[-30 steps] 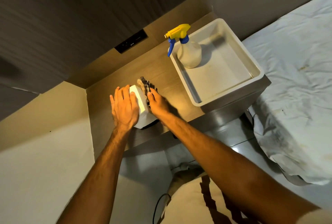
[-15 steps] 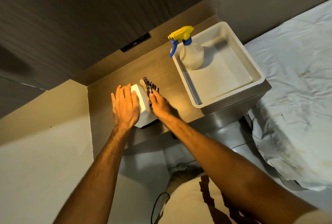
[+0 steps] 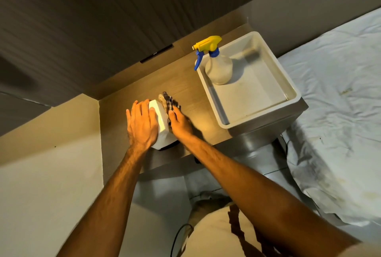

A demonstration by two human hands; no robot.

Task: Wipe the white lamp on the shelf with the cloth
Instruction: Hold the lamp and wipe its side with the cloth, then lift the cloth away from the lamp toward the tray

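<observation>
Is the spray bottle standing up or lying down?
Upright. The spray bottle stands on its base in a corner of the tray, nozzle on top.

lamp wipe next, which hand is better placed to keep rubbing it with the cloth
Right. The right hand already presses the checked cloth against the white lamp on its right side, while the left hand lies flat on the lamp's other side, probably steadying it.

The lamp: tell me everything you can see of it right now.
The lamp is a small white faceted block, smooth and matte, standing on the wooden shelf near its front edge, with a dark base just showing underneath. The left hand lies flat over its left side and top. The right hand presses a checked cloth against its right side. Its lower part is mostly hidden.
</observation>
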